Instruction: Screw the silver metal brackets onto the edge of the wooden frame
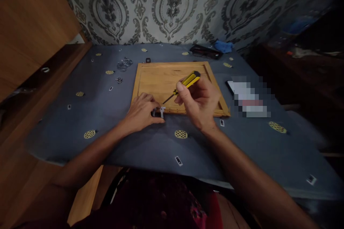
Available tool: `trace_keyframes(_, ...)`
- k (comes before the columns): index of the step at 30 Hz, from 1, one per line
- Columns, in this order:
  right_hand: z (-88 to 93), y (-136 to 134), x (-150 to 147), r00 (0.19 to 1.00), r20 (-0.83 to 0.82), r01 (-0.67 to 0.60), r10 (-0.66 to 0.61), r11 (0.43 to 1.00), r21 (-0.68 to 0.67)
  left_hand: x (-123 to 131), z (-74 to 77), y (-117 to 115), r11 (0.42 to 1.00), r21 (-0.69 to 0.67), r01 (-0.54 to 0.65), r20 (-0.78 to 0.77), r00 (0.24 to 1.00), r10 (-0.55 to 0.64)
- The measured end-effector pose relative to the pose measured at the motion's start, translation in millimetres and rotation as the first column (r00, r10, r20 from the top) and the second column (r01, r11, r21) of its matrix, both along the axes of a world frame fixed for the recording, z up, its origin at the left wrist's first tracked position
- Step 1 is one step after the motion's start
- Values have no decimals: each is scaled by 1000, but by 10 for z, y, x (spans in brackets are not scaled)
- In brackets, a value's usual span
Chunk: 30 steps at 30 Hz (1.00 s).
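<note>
A wooden board point(161, 78) with a raised rim lies flat on a table covered by a grey cloth point(107, 128). My right hand point(200, 102) is closed round a yellow-and-black screwdriver point(186, 82), its tip slanting down toward the board's near edge. My left hand point(141, 111) rests at that near edge, fingers pinched on a small pale metal fitting point(162, 111) just below the screwdriver tip.
Small metal parts point(124, 63) lie on the cloth behind the board at the left. A dark flat case point(205, 52) and a blue rag point(223, 45) sit at the back right. A blurred-out object point(251, 96) lies right of the board. A wooden cabinet point(29, 25) stands at the left.
</note>
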State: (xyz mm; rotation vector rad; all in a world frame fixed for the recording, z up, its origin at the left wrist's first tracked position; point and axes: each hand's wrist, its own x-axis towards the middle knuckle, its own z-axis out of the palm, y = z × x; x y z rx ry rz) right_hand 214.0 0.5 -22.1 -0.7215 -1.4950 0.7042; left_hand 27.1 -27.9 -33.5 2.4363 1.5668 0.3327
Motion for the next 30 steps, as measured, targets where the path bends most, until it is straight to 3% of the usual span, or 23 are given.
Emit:
trace_keyframes(5,61,21,44,999,-11,35,-36,998,-53,5,16,3,1000,-28,-3,-5,1000,3)
trace_keyframes(17,-42,36,9,999,41,4,1,992,-123,13,23,-16,999,-50,-8,12,1000,9)
trace_keyframes(30,-67,22,33,990,135,58,-45,994,-97,29,33,-32,999,-38,-9,23,1000,10)
